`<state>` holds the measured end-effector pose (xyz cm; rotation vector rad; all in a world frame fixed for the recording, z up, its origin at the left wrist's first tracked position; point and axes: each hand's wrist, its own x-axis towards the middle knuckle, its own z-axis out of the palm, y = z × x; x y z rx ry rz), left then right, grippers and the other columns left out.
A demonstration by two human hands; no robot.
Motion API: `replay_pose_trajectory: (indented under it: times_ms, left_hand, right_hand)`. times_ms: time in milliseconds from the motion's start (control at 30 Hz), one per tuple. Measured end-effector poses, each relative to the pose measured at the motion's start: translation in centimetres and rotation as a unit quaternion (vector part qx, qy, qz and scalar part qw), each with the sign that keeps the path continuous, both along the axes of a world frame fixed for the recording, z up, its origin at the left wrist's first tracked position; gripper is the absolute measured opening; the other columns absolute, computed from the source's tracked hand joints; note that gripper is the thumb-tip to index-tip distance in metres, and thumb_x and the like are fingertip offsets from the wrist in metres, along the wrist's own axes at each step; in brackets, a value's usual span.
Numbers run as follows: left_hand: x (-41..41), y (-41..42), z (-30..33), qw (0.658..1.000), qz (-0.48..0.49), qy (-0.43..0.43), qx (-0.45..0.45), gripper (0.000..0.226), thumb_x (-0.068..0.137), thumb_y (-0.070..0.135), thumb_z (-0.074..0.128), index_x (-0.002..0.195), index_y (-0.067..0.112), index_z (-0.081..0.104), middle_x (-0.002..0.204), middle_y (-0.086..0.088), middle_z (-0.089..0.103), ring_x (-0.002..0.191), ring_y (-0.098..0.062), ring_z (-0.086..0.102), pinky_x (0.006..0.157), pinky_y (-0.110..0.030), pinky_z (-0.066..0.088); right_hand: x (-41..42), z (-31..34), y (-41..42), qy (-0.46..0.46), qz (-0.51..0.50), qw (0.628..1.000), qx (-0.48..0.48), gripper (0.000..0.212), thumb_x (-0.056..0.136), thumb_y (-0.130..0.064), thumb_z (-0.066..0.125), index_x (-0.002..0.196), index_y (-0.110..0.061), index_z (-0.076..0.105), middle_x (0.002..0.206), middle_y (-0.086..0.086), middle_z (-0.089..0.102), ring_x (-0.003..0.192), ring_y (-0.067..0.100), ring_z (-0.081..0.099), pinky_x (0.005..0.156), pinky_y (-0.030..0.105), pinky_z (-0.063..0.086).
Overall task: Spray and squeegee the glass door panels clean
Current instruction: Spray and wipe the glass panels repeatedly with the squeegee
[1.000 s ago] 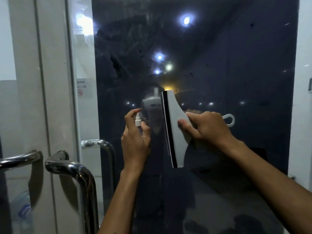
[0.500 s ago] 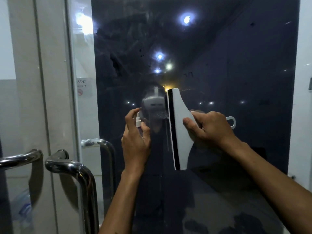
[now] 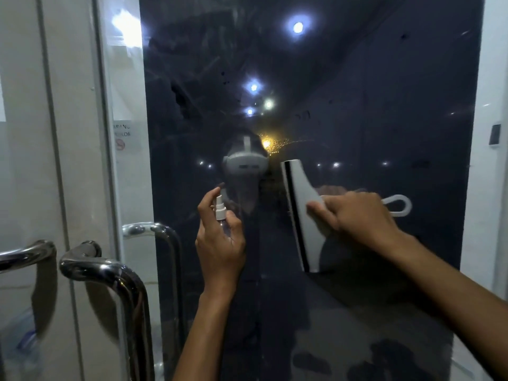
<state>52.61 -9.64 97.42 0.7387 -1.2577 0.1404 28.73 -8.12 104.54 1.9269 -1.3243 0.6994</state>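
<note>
A dark glass door panel (image 3: 384,92) fills the middle of the view and mirrors ceiling lights. My right hand (image 3: 360,215) grips the handle of a white squeegee (image 3: 302,204), whose black rubber blade stands nearly upright against the glass. The squeegee's hanging loop sticks out to the right of my knuckles. My left hand (image 3: 220,243) holds a small clear spray bottle (image 3: 220,213) with a white nozzle, index finger raised over the top, left of the squeegee. Fine droplets sit on the glass above the blade.
Curved chrome door handles (image 3: 110,273) jut out at the lower left, with another chrome handle (image 3: 162,235) behind the glass edge. A frosted panel with a small paper sign (image 3: 122,137) lies to the left. A white wall (image 3: 494,160) borders the right.
The squeegee and my right hand have slid to the right across the glass. My left hand with the spray bottle has stayed almost where it was.
</note>
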Motion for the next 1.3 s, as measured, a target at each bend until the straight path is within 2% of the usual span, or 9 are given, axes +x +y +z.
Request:
replay_pose_trajectory:
  times_ms: [67,167,367,600,800,900,1100,1200,1300]
  left_hand:
    - [0.0,0.1,0.0,1.000,-0.005,-0.008,-0.005,0.038,0.100,0.031,0.041,0.138,0.034,0.035,0.099,-0.005,0.063,0.077,-0.014,0.064,0.060,-0.022,0.050]
    - [0.1,0.2,0.1,1.000,-0.003,-0.010,-0.005,0.039,0.099,0.033,0.040,0.137,0.035,0.035,0.101,-0.005,0.064,0.079,-0.014,0.065,0.061,-0.022,0.049]
    - [1.0,0.0,0.0,1.000,0.005,-0.017,-0.015,0.038,0.101,0.028,0.042,0.138,0.031,0.034,0.100,-0.008,0.063,0.076,-0.015,0.065,0.059,-0.011,0.047]
    - [0.5,0.1,-0.5,1.000,-0.005,-0.013,0.000,0.037,0.100,0.034,0.040,0.137,0.034,0.035,0.101,-0.005,0.063,0.079,-0.012,0.065,0.061,-0.022,0.052]
    - [0.9,0.2,-0.8,1.000,-0.011,-0.013,0.000,0.038,0.100,0.033,0.041,0.137,0.035,0.034,0.100,-0.004,0.063,0.079,-0.010,0.065,0.061,-0.020,0.052]
    - [1.3,0.2,-1.0,1.000,-0.010,-0.013,0.005,0.040,0.100,0.028,0.044,0.138,0.034,0.034,0.101,-0.004,0.064,0.080,-0.011,0.066,0.062,-0.026,0.055]
    - [2.0,0.1,-1.2,1.000,-0.003,-0.006,0.010,0.039,0.100,0.031,0.042,0.139,0.036,0.034,0.100,-0.006,0.065,0.077,-0.012,0.066,0.060,-0.022,0.052]
    - [1.9,0.3,-1.2,1.000,-0.004,-0.005,0.009,0.039,0.101,0.029,0.043,0.138,0.036,0.035,0.100,-0.005,0.065,0.078,-0.012,0.066,0.060,-0.023,0.053]
    - [2.1,0.6,-1.1,1.000,-0.004,0.001,0.000,0.039,0.100,0.026,0.045,0.137,0.034,0.036,0.099,-0.004,0.066,0.078,-0.007,0.066,0.058,-0.014,0.049]
  right_hand:
    - [-0.5,0.1,0.2,-0.015,0.001,1.000,-0.008,0.075,0.090,-0.069,0.004,0.096,-0.030,0.068,0.071,-0.003,0.059,0.069,0.018,0.059,0.071,0.034,0.045]
    - [3.1,-0.2,-0.3,0.018,0.018,1.000,-0.016,0.070,0.094,-0.068,0.009,0.097,-0.028,0.066,0.080,0.003,0.066,0.080,0.026,0.066,0.071,0.035,0.047]
    - [8.4,-0.9,-1.4,0.064,0.038,0.997,-0.029,0.062,0.099,-0.064,0.014,0.088,-0.023,0.060,0.081,0.005,0.067,0.081,0.030,0.065,0.062,0.036,0.033]
    - [4.1,-2.0,-0.9,0.000,0.014,0.999,-0.033,0.072,0.092,-0.068,0.003,0.087,-0.025,0.061,0.071,-0.001,0.062,0.070,0.023,0.063,0.068,0.037,0.049]
    - [7.2,-2.4,-0.6,0.041,0.036,0.998,-0.028,0.068,0.094,-0.066,0.007,0.096,-0.026,0.062,0.077,0.002,0.067,0.074,0.025,0.066,0.059,0.034,0.038]
    - [8.6,-2.8,-0.9,0.060,0.034,0.998,-0.014,0.064,0.097,-0.065,0.012,0.097,-0.025,0.061,0.081,0.003,0.069,0.078,0.027,0.068,0.058,0.034,0.033]
    - [4.7,-3.4,-0.8,0.018,0.008,0.999,-0.031,0.087,0.083,-0.071,-0.011,0.095,-0.027,0.063,0.072,0.000,0.066,0.068,0.023,0.066,0.059,0.034,0.047]
    - [6.1,-3.1,-0.7,0.014,0.020,0.999,-0.043,0.078,0.090,-0.070,-0.003,0.085,-0.025,0.061,0.064,0.000,0.063,0.060,0.024,0.064,0.053,0.032,0.042]
    - [9.6,-2.2,-0.9,0.042,0.041,0.995,-0.076,0.068,0.095,-0.065,0.010,0.081,-0.024,0.062,0.060,0.001,0.063,0.056,0.024,0.064,0.049,0.029,0.029]
